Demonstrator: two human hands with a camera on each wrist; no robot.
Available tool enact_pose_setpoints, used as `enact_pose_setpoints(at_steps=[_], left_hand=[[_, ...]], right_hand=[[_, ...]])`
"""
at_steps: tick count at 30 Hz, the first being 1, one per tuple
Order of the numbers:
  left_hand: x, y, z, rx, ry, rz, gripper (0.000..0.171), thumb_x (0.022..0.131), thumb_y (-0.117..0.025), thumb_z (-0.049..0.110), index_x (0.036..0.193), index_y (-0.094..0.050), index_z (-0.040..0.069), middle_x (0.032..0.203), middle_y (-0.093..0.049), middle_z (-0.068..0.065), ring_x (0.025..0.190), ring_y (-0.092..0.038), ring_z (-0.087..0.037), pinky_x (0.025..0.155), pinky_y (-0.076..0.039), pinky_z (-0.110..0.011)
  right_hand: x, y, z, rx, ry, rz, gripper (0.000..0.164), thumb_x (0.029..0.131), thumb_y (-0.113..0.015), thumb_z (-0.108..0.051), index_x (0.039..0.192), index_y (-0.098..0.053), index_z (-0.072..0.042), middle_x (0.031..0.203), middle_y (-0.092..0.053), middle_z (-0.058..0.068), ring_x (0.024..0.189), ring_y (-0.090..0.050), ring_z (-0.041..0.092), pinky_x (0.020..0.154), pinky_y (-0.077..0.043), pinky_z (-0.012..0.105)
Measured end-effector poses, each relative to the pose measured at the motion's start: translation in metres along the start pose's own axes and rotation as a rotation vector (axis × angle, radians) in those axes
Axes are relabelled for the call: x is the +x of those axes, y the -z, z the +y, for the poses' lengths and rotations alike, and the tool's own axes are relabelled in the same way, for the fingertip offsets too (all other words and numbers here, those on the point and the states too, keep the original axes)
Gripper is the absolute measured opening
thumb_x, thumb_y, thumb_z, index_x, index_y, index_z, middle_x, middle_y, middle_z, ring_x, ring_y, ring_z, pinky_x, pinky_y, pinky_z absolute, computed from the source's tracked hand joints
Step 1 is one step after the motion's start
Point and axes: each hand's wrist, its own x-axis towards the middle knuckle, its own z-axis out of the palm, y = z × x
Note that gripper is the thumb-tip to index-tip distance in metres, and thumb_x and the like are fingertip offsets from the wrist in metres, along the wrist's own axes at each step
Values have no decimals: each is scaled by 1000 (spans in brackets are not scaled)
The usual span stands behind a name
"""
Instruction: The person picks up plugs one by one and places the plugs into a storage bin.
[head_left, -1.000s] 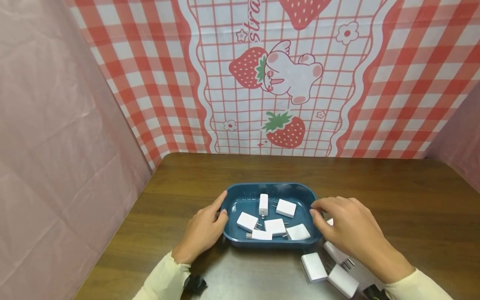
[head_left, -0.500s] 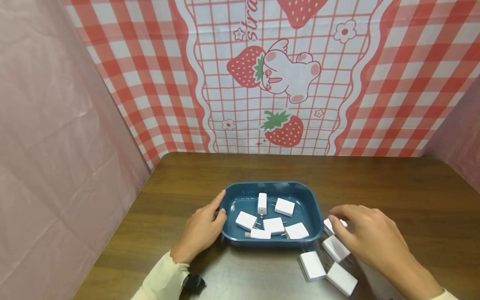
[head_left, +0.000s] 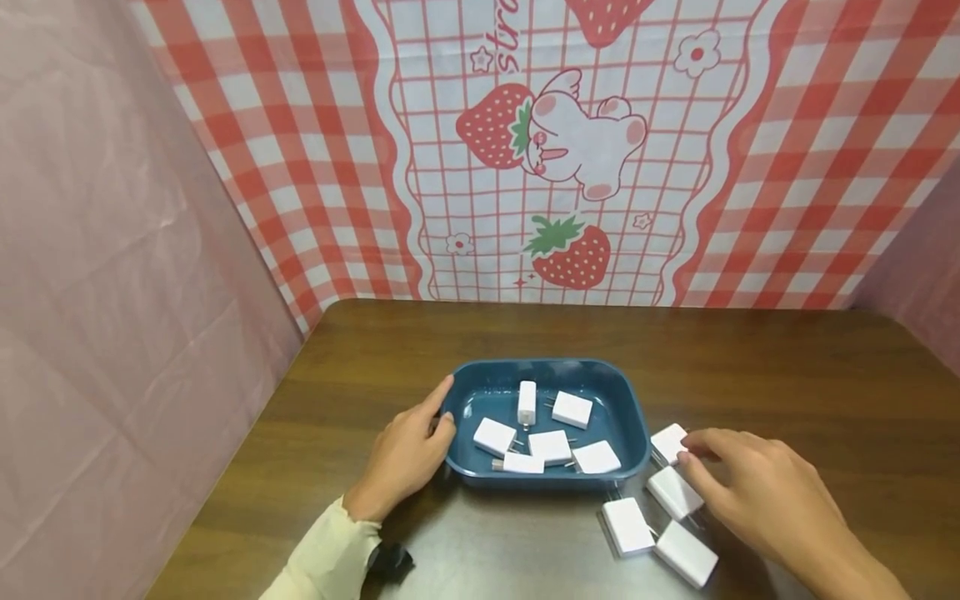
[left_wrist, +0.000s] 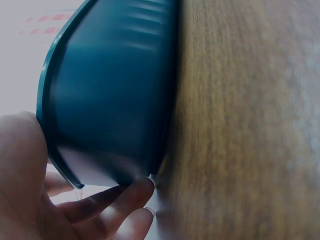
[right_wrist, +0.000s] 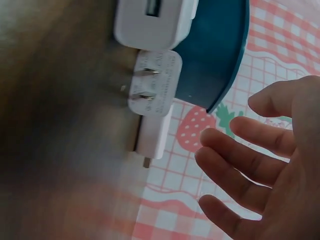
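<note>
A blue rectangular dish (head_left: 551,482) holds several white plug-in chargers (head_left: 550,447). My left hand (head_left: 405,454) rests against its left end; in the left wrist view the fingers (left_wrist: 135,195) touch the outer wall. My right hand (head_left: 765,492) hovers over the loose chargers to the right of the dish. Its fingertips are beside the farthest charger (head_left: 670,443); in the right wrist view the right hand (right_wrist: 260,165) has its fingers apart and nothing between them. Another charger (head_left: 675,493) lies just nearer, with metal prongs showing.
Two more loose chargers lie closer to me, a left one (head_left: 628,527) and a right one (head_left: 686,553). Everything stands on a brown wooden table (head_left: 360,358). A red-and-white checked strawberry cloth (head_left: 555,150) hangs behind, and a pink cloth (head_left: 135,292) hangs at left.
My right hand has moved off the dish's right rim, rightward and toward me, to the loose chargers. My left hand stays at the dish's left end.
</note>
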Motion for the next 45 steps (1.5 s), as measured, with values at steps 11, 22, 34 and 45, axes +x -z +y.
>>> enact_pose_setpoints(at_steps=[11, 22, 34, 45], left_hand=[[1, 1, 1, -5, -3, -16, 52, 94, -49, 33, 143, -34, 41, 84, -60, 2, 57, -44, -16, 61, -40, -37], [2, 1, 1, -1, 1, -11, 52, 94, -49, 34, 143, -33, 42, 111, -61, 6, 66, -49, -16, 65, -40, -39], [1, 1, 1, -1, 10, -15, 52, 94, -49, 35, 143, -34, 42, 119, -60, 7, 70, -50, -17, 66, -40, -40], [0, 2, 1, 3, 3, -9, 52, 94, -49, 34, 143, -34, 42, 117, -61, 6, 66, -49, -16, 66, -40, -40]], right_hand=[[-9, -8, 2, -45, -27, -169, 14, 79, -70, -35, 87, -67, -24, 79, -64, -5, 64, -50, 12, 59, -48, 45], [-12, -15, -2, -91, -22, -229, 33, 74, -74, -43, 96, -70, -20, 86, -68, -1, 71, -58, 15, 65, -51, 51], [-14, -18, -2, -101, -18, -255, 40, 73, -73, -48, 100, -69, -19, 90, -67, 1, 76, -58, 18, 67, -51, 52], [-11, -22, -1, -95, -11, -316, 55, 73, -70, -55, 112, -64, -16, 95, -67, 3, 77, -58, 18, 65, -51, 51]])
